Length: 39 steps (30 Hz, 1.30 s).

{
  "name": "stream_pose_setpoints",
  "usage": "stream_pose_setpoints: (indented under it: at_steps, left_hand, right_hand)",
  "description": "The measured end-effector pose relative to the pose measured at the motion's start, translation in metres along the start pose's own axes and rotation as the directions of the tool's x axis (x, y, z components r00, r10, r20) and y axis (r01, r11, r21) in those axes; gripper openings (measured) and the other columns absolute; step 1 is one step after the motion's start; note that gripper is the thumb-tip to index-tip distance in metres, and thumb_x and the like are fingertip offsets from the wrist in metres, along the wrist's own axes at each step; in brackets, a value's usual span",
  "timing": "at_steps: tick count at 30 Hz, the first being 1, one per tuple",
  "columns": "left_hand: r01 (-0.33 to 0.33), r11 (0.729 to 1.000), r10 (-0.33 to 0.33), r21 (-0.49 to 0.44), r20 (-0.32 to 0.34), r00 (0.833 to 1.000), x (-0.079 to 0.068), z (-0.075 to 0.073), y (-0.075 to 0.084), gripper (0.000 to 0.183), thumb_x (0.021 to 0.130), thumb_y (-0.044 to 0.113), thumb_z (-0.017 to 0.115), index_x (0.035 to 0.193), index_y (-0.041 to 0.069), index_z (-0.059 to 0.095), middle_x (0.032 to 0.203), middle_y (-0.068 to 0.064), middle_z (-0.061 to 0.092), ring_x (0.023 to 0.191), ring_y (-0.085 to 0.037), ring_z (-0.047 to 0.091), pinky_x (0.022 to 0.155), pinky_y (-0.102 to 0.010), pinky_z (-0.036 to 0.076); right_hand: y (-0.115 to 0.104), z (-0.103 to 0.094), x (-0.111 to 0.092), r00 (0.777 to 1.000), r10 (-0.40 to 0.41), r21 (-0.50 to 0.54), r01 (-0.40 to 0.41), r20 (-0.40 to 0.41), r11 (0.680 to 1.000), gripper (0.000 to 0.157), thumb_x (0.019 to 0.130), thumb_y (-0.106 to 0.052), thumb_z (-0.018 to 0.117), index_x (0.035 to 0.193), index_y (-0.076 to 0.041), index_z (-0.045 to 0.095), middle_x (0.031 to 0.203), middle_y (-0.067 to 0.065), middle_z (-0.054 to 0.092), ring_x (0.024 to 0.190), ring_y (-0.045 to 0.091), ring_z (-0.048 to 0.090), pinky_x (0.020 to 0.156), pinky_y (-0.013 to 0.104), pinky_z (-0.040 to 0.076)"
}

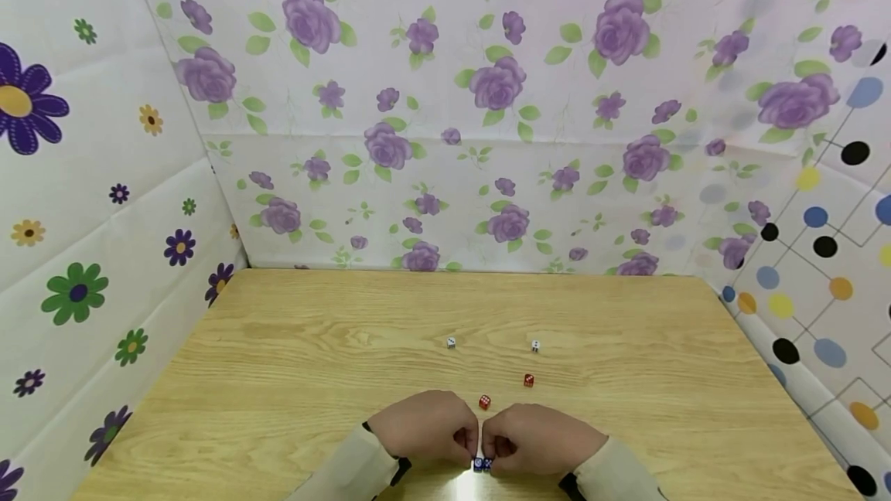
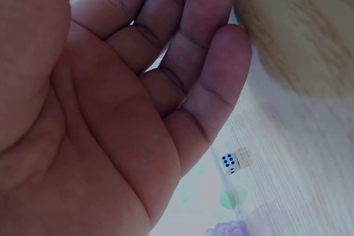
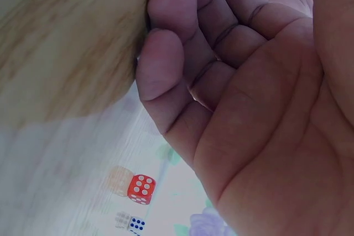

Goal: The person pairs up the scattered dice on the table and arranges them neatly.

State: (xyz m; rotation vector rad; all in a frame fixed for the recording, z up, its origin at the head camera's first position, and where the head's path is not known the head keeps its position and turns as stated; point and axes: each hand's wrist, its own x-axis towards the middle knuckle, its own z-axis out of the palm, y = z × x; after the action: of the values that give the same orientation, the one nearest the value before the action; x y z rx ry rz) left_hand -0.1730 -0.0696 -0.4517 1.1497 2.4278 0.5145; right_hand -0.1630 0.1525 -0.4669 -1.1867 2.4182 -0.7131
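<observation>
Two small blue dice (image 1: 478, 465) stand side by side near the table's front edge, between my hands. My left hand (image 1: 430, 427) pinches the left one between thumb and index finger. From the other side, my right hand (image 1: 539, 437) grips the right one the same way. In the wrist views, the curled fingers of the left hand (image 2: 127, 87) and right hand (image 3: 249, 92) show from the palm side, and the blue dice are out of sight. Just beyond the hands lies a red die (image 1: 484, 402), with another red die (image 1: 529, 380) farther right.
Farther back on the wooden table (image 1: 313, 331) sit two white dice, one at left (image 1: 451, 343) and one at right (image 1: 535, 346). A flowered cloth (image 1: 445, 99) hangs behind the table, with patterned cloths at the left (image 1: 63, 199) and right (image 1: 828, 284).
</observation>
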Motion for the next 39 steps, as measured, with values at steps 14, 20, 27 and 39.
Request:
stream_pose_setpoints:
  at_steps: [14,20,27,39]
  left_hand:
    - [0.007,1.0,-0.007,0.006,0.007,1.0,0.002,0.002,-0.002,0.018,0.089,0.023,0.08,0.075,0.029,0.07,0.069,0.025,0.058,0.063,0.007,0.054,0.063,-0.014,0.047]
    - [0.021,1.0,-0.021,0.003,0.004,1.0,0.001,0.002,-0.002,0.017,0.089,0.023,0.08,0.077,0.03,0.071,0.071,0.026,0.059,0.065,0.007,0.056,0.064,-0.014,0.047]
    - [0.043,0.999,-0.043,0.004,-0.085,0.995,-0.003,-0.01,-0.01,0.009,0.091,0.023,0.074,0.086,0.03,0.071,0.075,0.022,0.059,0.068,0.004,0.055,0.068,-0.018,0.048]
    - [0.139,0.99,-0.137,-0.002,-0.203,0.97,0.021,-0.019,-0.016,0.021,0.095,0.015,0.07,0.116,0.015,0.072,0.088,0.012,0.065,0.072,0.0,0.055,0.071,-0.023,0.05]
  right_hand:
    - [-0.005,-0.002,0.001,1.0,0.004,-0.004,-0.004,0.015,1.0,0.016,0.092,-0.011,0.076,0.087,-0.023,0.067,0.074,-0.022,0.052,0.064,-0.008,0.044,0.06,0.014,0.043]
    - [-0.004,-0.005,-0.001,0.999,0.042,0.025,-0.042,0.017,0.999,0.016,0.09,-0.009,0.075,0.089,-0.023,0.068,0.076,-0.021,0.054,0.065,-0.006,0.046,0.062,0.016,0.044]
    - [0.014,-0.028,-0.014,0.98,0.156,0.023,-0.154,-0.126,0.988,0.011,0.093,-0.012,0.072,0.095,-0.023,0.07,0.083,-0.019,0.059,0.072,-0.001,0.052,0.068,0.023,0.048]
    - [0.044,-0.055,-0.016,0.895,0.312,-0.087,-0.355,-0.32,0.931,0.012,0.092,0.0,0.069,0.093,-0.012,0.069,0.083,-0.007,0.062,0.072,0.007,0.052,0.067,0.031,0.048]
